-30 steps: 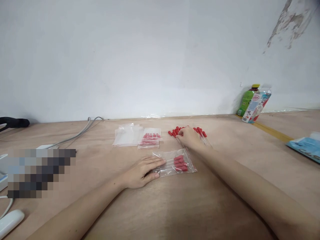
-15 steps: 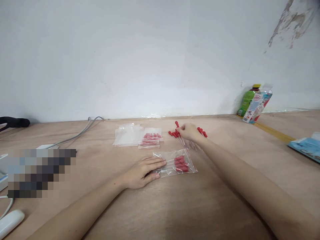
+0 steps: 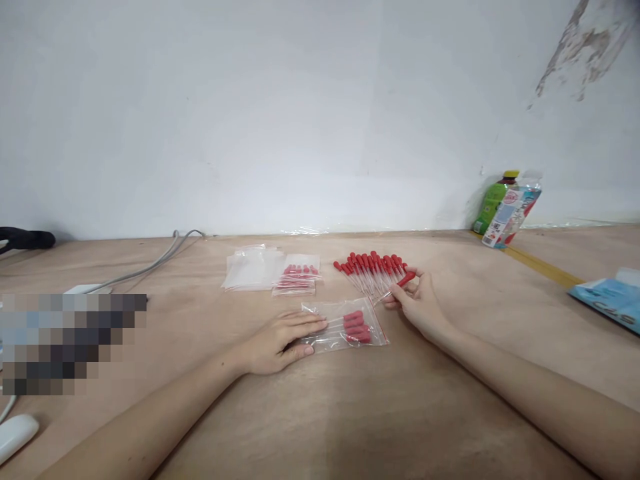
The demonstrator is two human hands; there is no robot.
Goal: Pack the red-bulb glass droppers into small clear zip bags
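In the head view, my left hand (image 3: 280,341) lies flat, fingers stretched over the left end of a clear zip bag (image 3: 330,341), pressing it on the table. Inside the bag are several droppers (image 3: 357,328) with red rubber bulbs, bulbs toward the bag's right end. My right hand (image 3: 417,300) pinches a single dropper (image 3: 407,279) by its red bulb; its thin clear tip points left, close to the bag's upper right corner. Just behind that hand, a fan of loose droppers (image 3: 373,263) rests on the table.
Behind the left hand are a stack of flat zip bags (image 3: 253,268) and a pile of filled bags (image 3: 296,277). A grey cable (image 3: 155,265) runs at left, near a white object (image 3: 17,437). A green bottle (image 3: 490,207), a carton (image 3: 511,217) and a blue packet (image 3: 610,300) stand or lie at right.
My right hand has come away from the loose droppers, toward me and to the right, with one dropper in its fingers. My left hand stays on the bag.
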